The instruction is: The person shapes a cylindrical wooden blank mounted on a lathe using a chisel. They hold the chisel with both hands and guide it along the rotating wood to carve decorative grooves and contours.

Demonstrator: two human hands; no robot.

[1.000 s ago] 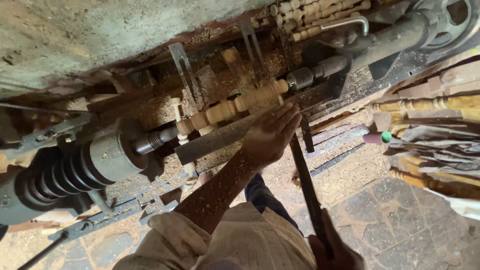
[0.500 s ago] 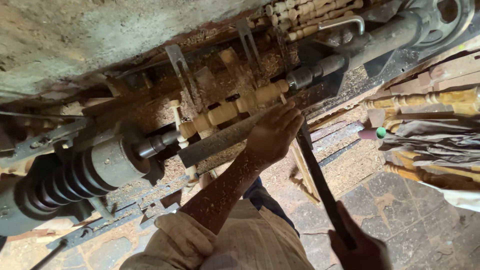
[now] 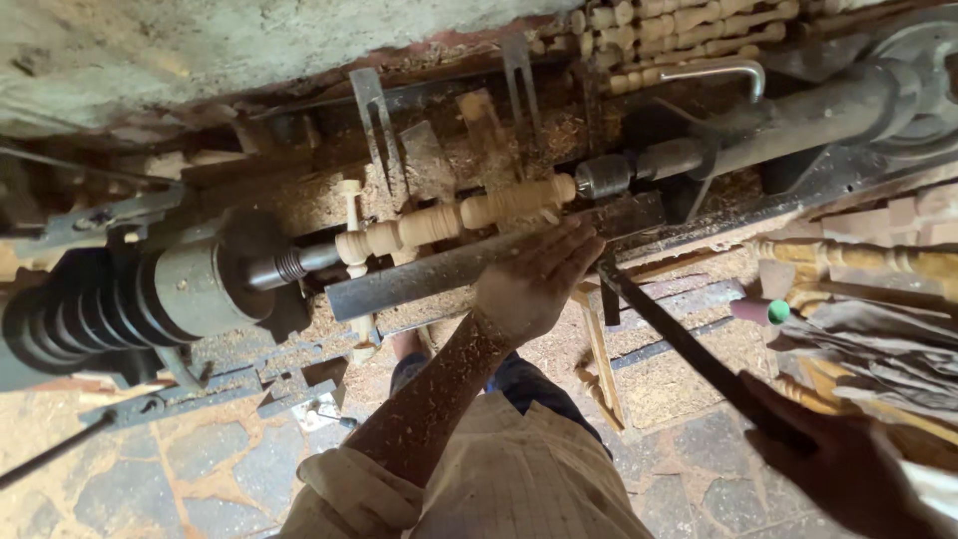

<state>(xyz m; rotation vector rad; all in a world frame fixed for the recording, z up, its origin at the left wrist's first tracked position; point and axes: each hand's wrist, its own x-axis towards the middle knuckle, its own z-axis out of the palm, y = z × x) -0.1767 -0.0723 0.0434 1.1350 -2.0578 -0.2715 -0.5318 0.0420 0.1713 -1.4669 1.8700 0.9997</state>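
Observation:
A pale turned wooden spindle [image 3: 449,222] is mounted in a lathe, between the dark headstock [image 3: 200,284] on the left and the tailstock [image 3: 699,155] on the right. My left hand [image 3: 534,284], dusted with sawdust, lies over the right end of the flat metal tool rest [image 3: 399,284], just below the spindle. It presses on the tip end of a long dark chisel [image 3: 689,349]. The chisel slants down to the lower right, where my right hand [image 3: 848,469] grips its handle. The cutting tip is hidden under my left fingers.
A stepped black pulley [image 3: 80,319] sits at the far left. Finished turned spindles are stacked at the top [image 3: 679,30] and lie at the right [image 3: 878,260], beside a green-capped rod [image 3: 763,311]. Sawdust covers the lathe bed. Stone paving [image 3: 200,459] lies below.
My right hand has drawn the chisel handle down and to the right. My left hand stays on the tool rest by the spindle's right end.

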